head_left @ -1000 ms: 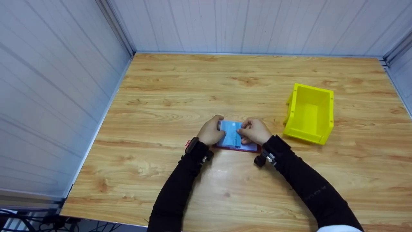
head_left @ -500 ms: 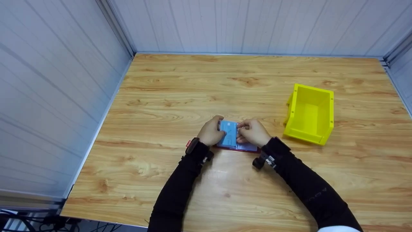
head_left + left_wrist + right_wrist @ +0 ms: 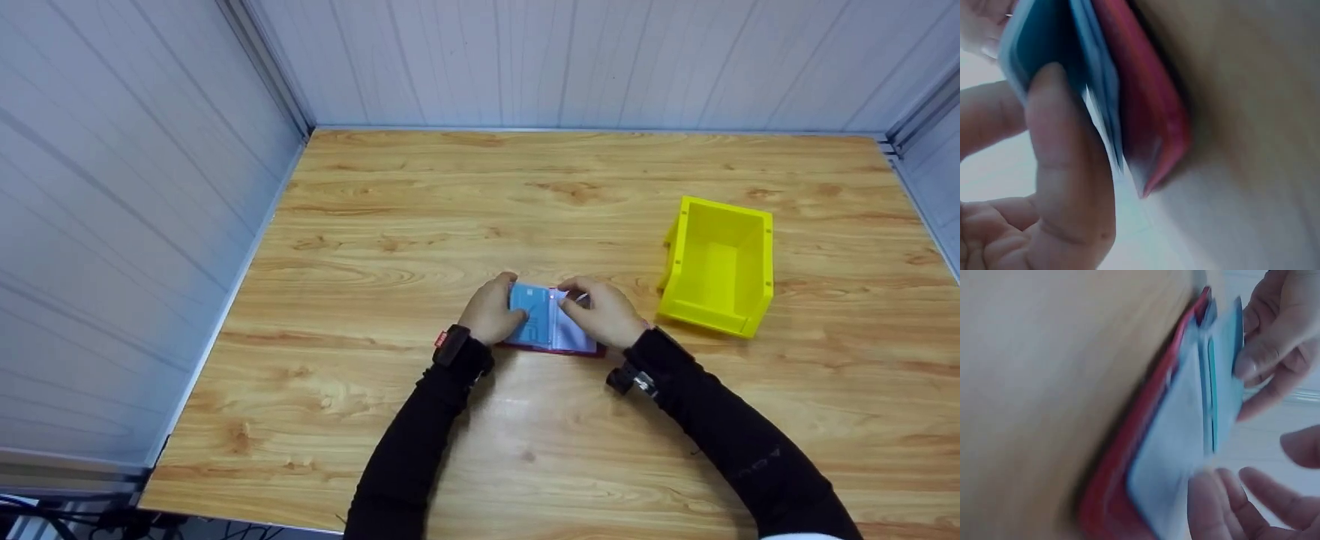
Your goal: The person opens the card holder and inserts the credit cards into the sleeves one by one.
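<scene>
An open card holder (image 3: pixel 576 339) with a red cover and clear plastic sleeves lies on the table in front of me. In its left-hand sleeve sits a light blue card (image 3: pixel 531 304). My left hand (image 3: pixel 491 311) grips the left side, its thumb laid across the card; in the left wrist view the thumb (image 3: pixel 1064 163) presses the bluish leaf, which stands apart from the red cover (image 3: pixel 1154 115). Over the right-hand sleeve hovers my right hand (image 3: pixel 609 313). The right wrist view shows its fingers (image 3: pixel 1207 506) loosely bent and spread, with nothing pinched between them.
A yellow plastic bin (image 3: pixel 720 262) stands to the right, beyond the right hand. Pale panel walls border the wooden table (image 3: pixel 420 210) at the back and both sides. Dark cables (image 3: pixel 52 517) hang past the front-left corner.
The blue card has shifted left, deeper into the sleeve. My right hand has let go of its edge and moved slightly right, uncovering the right-hand sleeve. The left hand keeps its hold.
</scene>
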{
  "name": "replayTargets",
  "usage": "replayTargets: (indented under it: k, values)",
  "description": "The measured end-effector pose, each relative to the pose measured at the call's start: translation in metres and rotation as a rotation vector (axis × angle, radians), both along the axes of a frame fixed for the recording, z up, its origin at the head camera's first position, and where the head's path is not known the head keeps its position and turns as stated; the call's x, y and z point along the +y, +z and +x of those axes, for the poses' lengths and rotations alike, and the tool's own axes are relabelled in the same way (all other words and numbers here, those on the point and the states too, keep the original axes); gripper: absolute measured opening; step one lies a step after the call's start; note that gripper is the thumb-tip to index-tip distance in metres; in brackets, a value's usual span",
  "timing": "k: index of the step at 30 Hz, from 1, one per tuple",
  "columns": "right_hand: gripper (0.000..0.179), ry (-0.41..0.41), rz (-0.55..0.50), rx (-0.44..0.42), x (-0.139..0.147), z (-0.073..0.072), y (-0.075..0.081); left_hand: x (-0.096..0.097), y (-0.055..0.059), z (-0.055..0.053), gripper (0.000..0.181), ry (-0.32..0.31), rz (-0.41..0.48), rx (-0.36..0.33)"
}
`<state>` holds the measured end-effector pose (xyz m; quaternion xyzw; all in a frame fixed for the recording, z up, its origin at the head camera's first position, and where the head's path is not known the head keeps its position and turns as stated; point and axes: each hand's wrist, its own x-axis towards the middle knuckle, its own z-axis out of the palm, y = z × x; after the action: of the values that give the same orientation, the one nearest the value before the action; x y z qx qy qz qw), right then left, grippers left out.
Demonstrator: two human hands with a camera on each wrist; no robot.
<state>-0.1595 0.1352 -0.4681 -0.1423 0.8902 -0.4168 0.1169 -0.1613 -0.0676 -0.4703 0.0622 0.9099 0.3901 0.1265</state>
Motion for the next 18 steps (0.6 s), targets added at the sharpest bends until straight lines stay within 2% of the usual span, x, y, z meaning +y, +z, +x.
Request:
replayTargets:
  k: [2,5,11,15,18]
  values:
    - [0.042,0.019,0.077,0.087,0.007,0.002,0.004,0.0,0.001,0.0,0.061,-0.007,-0.031,0.022]
    - [0.056,0.038,0.186,0.129,0.016,0.005,0.008,0.0,0.001,0.002,0.061,-0.011,-0.075,0.047]
    - [0.079,0.139,0.423,0.099,0.029,0.008,0.005,0.0,0.003,0.007,0.063,0.01,-0.135,0.068]
    - [0.088,0.177,0.53,0.06,0.032,0.009,0.001,-0.001,0.003,0.011,0.066,-0.005,-0.245,0.127]
    - [0.092,0.181,0.575,0.056,0.032,0.01,-0.001,-0.002,0.003,0.015,0.074,-0.022,-0.332,0.131]
